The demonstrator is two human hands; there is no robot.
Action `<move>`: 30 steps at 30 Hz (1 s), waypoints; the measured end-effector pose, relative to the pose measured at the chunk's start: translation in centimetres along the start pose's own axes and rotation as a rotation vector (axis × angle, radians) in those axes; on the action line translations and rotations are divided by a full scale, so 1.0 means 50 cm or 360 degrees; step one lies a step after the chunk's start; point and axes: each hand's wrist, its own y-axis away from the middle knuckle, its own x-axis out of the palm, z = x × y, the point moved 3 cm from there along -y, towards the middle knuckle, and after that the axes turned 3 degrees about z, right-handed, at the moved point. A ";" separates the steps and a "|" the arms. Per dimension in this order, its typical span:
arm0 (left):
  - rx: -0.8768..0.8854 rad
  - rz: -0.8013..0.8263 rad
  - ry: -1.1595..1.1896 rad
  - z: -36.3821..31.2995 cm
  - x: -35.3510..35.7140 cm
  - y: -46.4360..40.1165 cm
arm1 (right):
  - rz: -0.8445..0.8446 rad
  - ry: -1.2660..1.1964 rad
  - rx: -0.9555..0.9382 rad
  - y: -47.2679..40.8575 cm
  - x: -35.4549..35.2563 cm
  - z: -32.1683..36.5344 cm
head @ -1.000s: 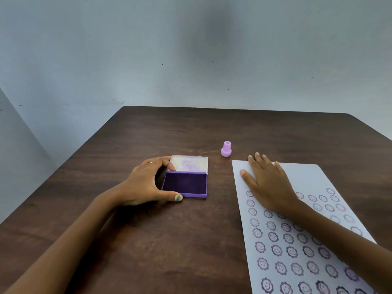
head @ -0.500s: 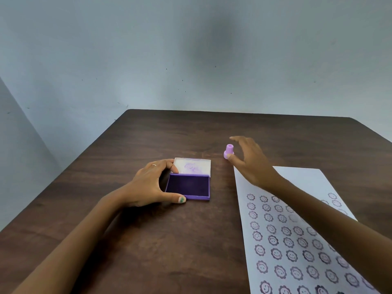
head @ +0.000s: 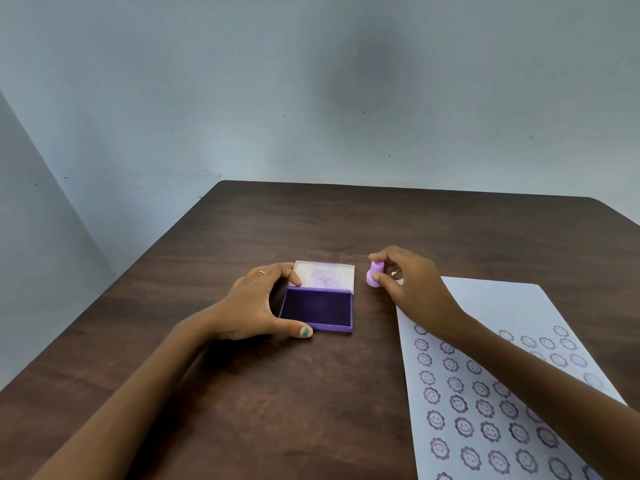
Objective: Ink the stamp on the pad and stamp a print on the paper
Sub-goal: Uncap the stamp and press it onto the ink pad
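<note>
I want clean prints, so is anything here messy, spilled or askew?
Little stands out. The open purple ink pad's white lid shows purple smears inside. The white paper sheet lies angled on the brown wooden table, and some smiley prints near its far rows look faint.

No words, numbers or brand marks can be read anywhere. The only signs are the rows of purple smiling-flower prints on the white paper (head: pixel 491 299) (each a small face inside a scalloped ring). The ink pad's open lid (head: pixel 325 277) carries purple smears, too blurred to read as anything.
</note>
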 end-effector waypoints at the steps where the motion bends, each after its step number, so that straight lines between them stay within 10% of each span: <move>1: -0.0013 0.0000 0.0005 0.000 0.000 0.000 | 0.0009 -0.0003 -0.0023 0.009 -0.002 0.001; 8: 0.0066 -0.0397 -0.0062 -0.032 0.006 0.000 | 0.0183 -0.0237 -0.0054 0.043 -0.021 -0.010; 18: 0.0441 -0.0598 -0.0036 -0.221 0.041 -0.061 | 0.0043 -0.1882 0.0448 0.032 -0.062 -0.052; 30: 0.0418 -0.0888 0.0344 -0.238 0.079 -0.100 | 0.0013 -0.2101 0.0569 0.034 -0.047 -0.079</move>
